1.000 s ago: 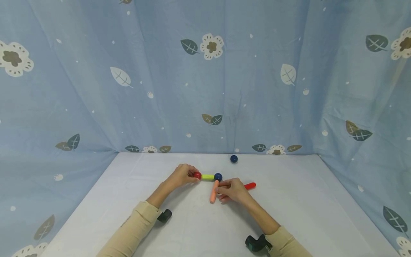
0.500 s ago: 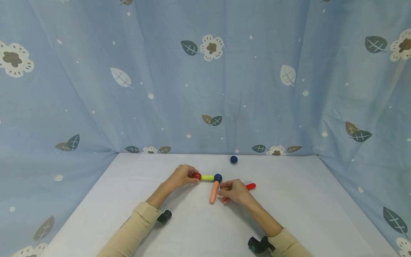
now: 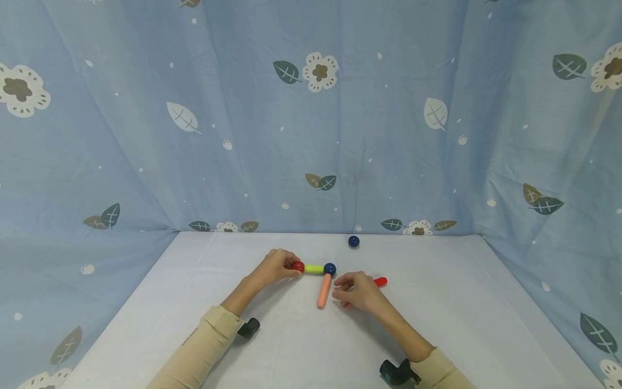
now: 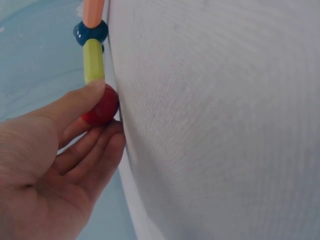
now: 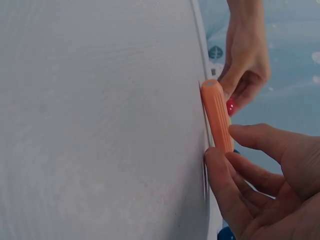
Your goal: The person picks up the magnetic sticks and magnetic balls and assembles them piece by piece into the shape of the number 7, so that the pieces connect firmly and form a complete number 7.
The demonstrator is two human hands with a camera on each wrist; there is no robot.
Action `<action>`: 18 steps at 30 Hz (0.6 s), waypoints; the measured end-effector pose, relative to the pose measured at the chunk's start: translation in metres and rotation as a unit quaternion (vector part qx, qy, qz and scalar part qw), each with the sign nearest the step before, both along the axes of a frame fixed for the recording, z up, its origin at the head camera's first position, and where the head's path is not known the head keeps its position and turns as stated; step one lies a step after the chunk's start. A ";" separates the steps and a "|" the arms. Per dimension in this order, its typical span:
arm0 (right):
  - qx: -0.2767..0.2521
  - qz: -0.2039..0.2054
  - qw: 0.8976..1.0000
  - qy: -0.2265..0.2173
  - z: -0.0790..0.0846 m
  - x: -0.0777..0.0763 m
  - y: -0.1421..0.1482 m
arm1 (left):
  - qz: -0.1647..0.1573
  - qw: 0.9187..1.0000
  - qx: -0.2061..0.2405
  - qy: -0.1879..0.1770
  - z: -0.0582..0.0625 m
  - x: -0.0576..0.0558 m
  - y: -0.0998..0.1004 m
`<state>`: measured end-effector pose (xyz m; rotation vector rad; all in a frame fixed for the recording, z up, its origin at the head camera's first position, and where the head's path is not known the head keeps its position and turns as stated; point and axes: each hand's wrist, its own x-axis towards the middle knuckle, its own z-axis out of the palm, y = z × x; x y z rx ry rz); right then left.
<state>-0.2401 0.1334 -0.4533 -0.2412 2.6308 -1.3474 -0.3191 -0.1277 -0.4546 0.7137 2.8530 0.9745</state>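
My left hand (image 3: 272,267) pinches a red ball (image 3: 298,267) between thumb and fingers. Joined to that ball is a yellow-green stick (image 4: 93,61), whose far end meets a dark blue ball (image 3: 330,269). From the blue ball an orange ribbed stick (image 3: 323,292) extends toward the front, lying on the table. My right hand (image 3: 358,292) hovers just right of the orange stick, fingers loosely bent and apart, holding nothing. Partly hidden behind the right hand lies a red stick (image 3: 380,282).
A second dark blue ball (image 3: 353,241) lies near the back edge of the white table (image 3: 291,346). Behind hangs a blue patterned curtain (image 3: 389,135). Black wrist cameras sit at both forearms, close to the tabletop.
My right hand has let go of the orange stick and drawn slightly right. The left hand still holds the red ball in the same place.
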 end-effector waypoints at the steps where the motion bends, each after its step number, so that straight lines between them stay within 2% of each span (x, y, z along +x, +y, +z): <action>1: 0.004 0.000 1.000 0.000 0.000 0.000 0.001 | 0.000 1.000 0.000 0.000 0.000 0.000 0.000; 7: 0.025 -0.007 1.000 0.004 0.001 0.002 0.004 | -0.001 1.000 0.001 0.002 -0.001 0.000 0.000; 18: 0.053 0.017 0.996 0.067 0.005 0.003 0.019 | 0.001 1.000 0.004 0.002 -0.001 0.000 0.000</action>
